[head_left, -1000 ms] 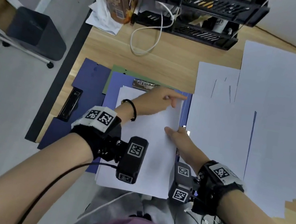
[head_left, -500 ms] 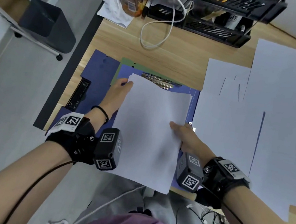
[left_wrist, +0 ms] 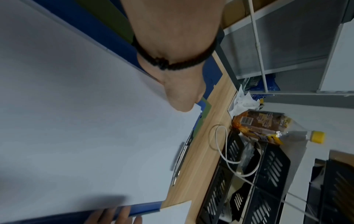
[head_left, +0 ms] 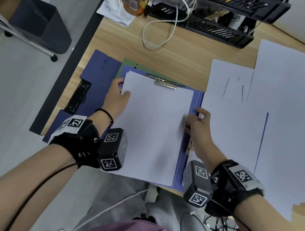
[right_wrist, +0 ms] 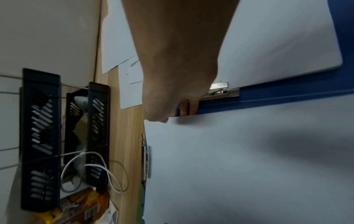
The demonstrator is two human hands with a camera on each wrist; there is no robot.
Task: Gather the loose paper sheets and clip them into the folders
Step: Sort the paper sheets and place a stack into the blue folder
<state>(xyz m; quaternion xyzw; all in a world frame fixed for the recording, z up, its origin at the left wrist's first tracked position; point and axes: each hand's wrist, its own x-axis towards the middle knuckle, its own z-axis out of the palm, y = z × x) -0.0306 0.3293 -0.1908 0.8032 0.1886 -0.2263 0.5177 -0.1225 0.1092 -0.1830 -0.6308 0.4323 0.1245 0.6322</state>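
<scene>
Since half a second ago the stack [head_left: 152, 127] has dropped flat onto the blue folder [head_left: 196, 102], top edge at the clip [head_left: 166, 82]. The left hand [head_left: 117, 98] pinches its left edge and the right hand [head_left: 199, 122] its right edge. The sheets look light, floppy and likely to slide apart, so they are best held at both side edges.

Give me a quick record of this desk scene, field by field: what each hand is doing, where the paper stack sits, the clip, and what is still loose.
left hand: grips the left edge of the paper stack, thumb on top
right hand: pinches the stack's right edge
paper stack: lies on the open blue folder
top clip: at the stack's top edge; whether it clamps the sheets, cannot tell
loose sheets: spread over the desk to the right
other folders: green folder beneath
</scene>
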